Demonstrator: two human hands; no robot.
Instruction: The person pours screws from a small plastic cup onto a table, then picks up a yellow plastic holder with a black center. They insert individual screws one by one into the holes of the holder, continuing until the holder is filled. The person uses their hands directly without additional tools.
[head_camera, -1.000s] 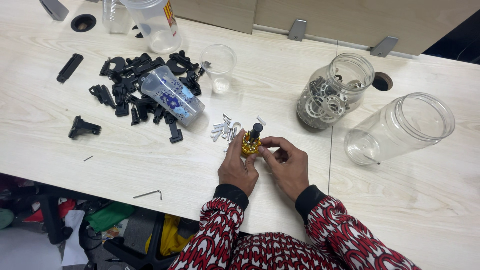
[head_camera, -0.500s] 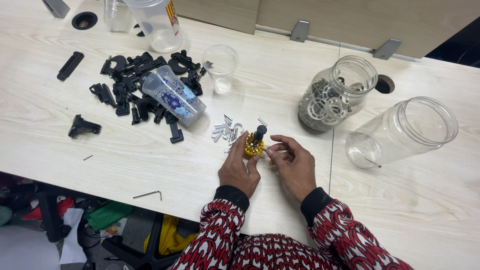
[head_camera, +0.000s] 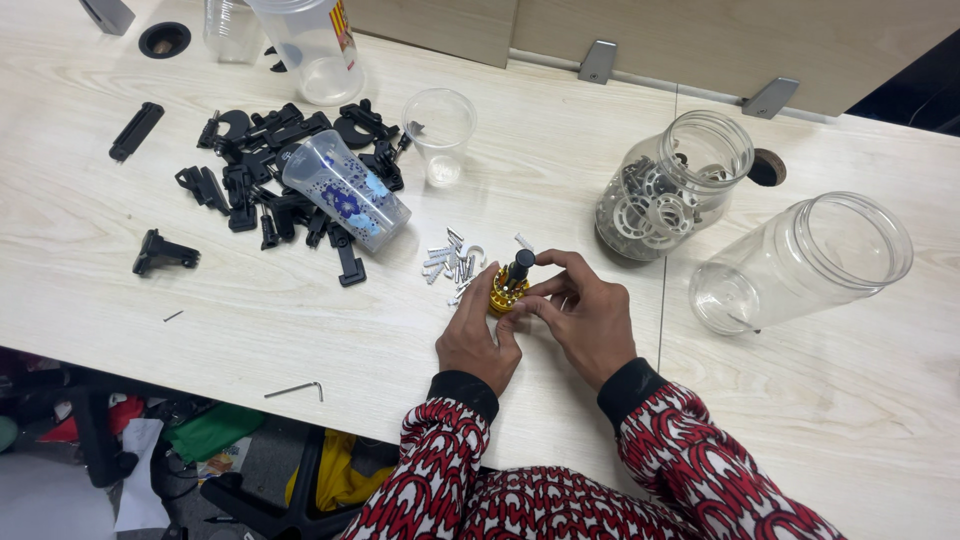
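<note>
Yellow tool: a small yellow bit-holder (head_camera: 505, 294) with a black knob on top, standing on the pale table (head_camera: 300, 320) near its front edge.
Left hand (head_camera: 477, 335): fingers closed round the holder's near side.
Right hand (head_camera: 585, 312): fingertips pinched on the holder from 3 o'clock.
Silver bits (head_camera: 450, 262): loose scatter just at 10 o'clock of the holder.
Tipped cup (head_camera: 345, 190): further out at 10 o'clock — lying on a heap of black plastic parts (head_camera: 262, 170).
Jars: one with pale rings (head_camera: 670, 190) at 1 o'clock; a clear jar (head_camera: 800, 262) on its side at 3 o'clock.
</note>
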